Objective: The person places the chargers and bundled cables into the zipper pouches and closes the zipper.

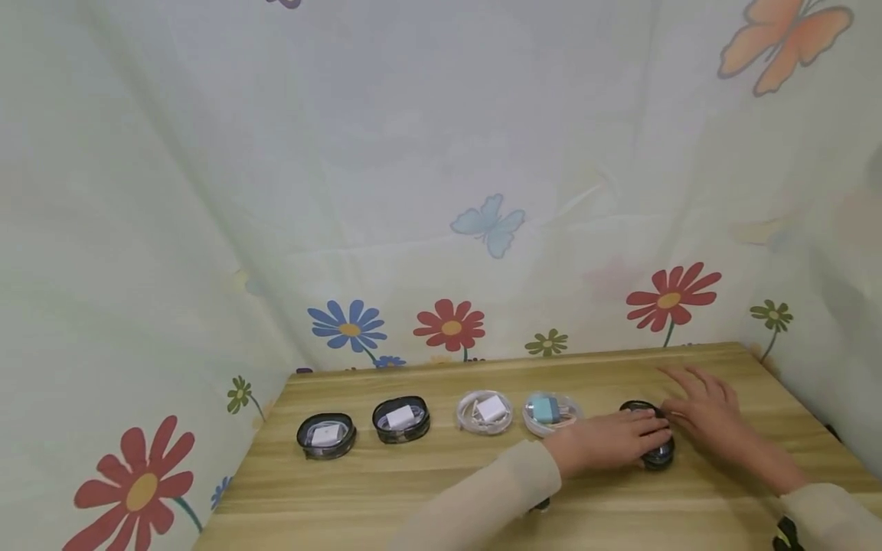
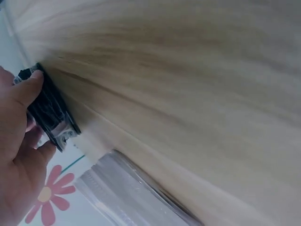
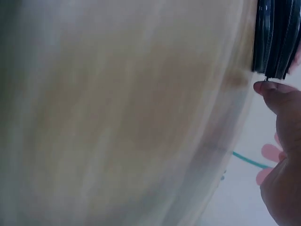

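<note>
At the right of the row, my left hand (image 1: 613, 442) holds a small rounded black zip case (image 1: 660, 456) on the table, its fingers across the top. In the left wrist view the thumb and fingers grip the case (image 2: 49, 106) from either end. My right hand (image 1: 717, 421) is at the case's right side with some fingers spread out. In the right wrist view, its thumb and a finger pinch the small zipper pull (image 3: 266, 79) at the end of the case. The inside of this case is hidden.
Left of the hands stand two clear round cases, one with a teal plug (image 1: 546, 409), one with a white plug (image 1: 491, 409). Further left, two black-rimmed cases (image 1: 401, 436) (image 1: 327, 453) hold white plugs and cables. A flowered cloth (image 1: 386, 184) hangs behind the wooden table (image 1: 331, 505).
</note>
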A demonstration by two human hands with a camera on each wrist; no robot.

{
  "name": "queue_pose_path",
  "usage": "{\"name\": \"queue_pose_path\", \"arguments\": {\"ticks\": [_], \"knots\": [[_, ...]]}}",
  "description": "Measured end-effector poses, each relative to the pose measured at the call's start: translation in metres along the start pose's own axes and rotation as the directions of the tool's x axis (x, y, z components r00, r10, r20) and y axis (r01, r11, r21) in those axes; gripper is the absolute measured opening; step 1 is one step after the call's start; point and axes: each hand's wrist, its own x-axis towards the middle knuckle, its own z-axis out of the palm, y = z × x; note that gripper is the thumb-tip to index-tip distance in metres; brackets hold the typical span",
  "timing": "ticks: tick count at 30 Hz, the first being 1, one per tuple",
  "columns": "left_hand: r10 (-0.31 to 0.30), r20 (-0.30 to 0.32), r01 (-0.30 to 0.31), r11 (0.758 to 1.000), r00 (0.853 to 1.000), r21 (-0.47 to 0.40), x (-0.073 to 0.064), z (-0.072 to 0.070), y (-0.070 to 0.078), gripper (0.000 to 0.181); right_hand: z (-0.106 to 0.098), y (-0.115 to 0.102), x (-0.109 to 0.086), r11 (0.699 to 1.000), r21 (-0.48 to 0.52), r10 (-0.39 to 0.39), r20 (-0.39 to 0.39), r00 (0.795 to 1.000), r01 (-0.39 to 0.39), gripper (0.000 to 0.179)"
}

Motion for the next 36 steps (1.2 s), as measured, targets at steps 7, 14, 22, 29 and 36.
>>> {"name": "queue_pose_path", "arguments": {"ticks": [7,14,22,29,36], "knots": [[-0.063,0.094,0.073,0.992,0.994,-0.101,0.001,-0.001,0.001,0.068,-0.010,0.003,-0.005,0.999,0.022,-0.027,0.045,0.999,0.026,0.030],[-0.182,0.085,0.185,0.982,0.980,-0.032,0.010,0.000,0.009,0.069,-0.026,-0.006,-0.013,0.998,0.032,-0.055,0.115,0.992,0.051,0.032],[-0.302,0.055,0.303,0.953,0.952,-0.005,0.017,-0.004,0.016,0.070,-0.034,-0.026,-0.017,0.992,0.123,-0.022,0.153,0.988,0.003,0.036],[-0.310,0.095,0.315,0.948,0.946,-0.046,0.012,-0.011,0.012,0.066,-0.029,-0.017,-0.014,0.998,0.065,0.017,0.119,0.993,-0.025,0.037],[-0.276,-0.022,0.274,0.961,0.961,-0.045,0.001,-0.014,0.003,0.050,-0.027,-0.005,0.000,0.988,0.059,0.132,0.126,0.983,-0.141,0.031]]}}
